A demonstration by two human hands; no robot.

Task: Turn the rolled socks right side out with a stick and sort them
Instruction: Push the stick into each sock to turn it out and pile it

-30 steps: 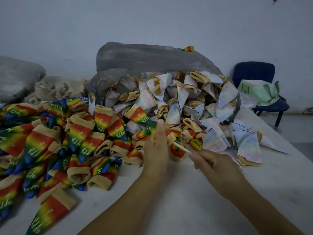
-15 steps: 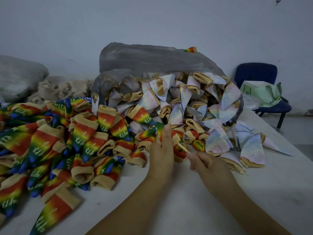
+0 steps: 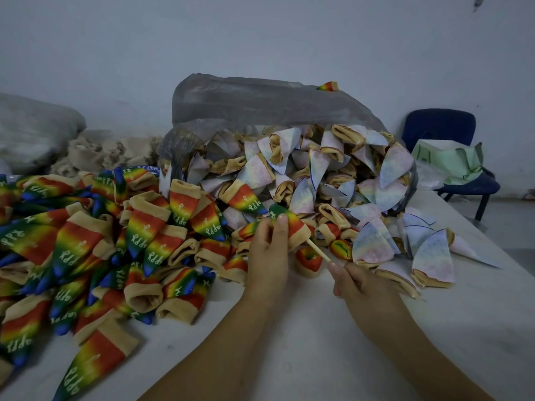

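Note:
My left hand (image 3: 269, 253) grips a rainbow sock (image 3: 291, 224) with a tan cuff, held up over the table's middle. A thin wooden stick (image 3: 318, 251) runs into the sock's cuff, and my right hand (image 3: 359, 285) pinches its lower end. To the left lies a pile of rainbow socks (image 3: 86, 244) turned right side out. Behind my hands a heap of pale inside-out rolled socks (image 3: 318, 180) spills from a grey plastic bag (image 3: 260, 102).
The white table (image 3: 318, 342) runs under everything. A blue chair (image 3: 451, 157) with a green bag (image 3: 451, 160) stands at the right beyond the table edge. Another grey bag (image 3: 34, 128) and beige cloth (image 3: 104, 151) sit at the back left.
The sock on the stick now shows more of its rainbow side past my left thumb, and more of the stick shows between my hands.

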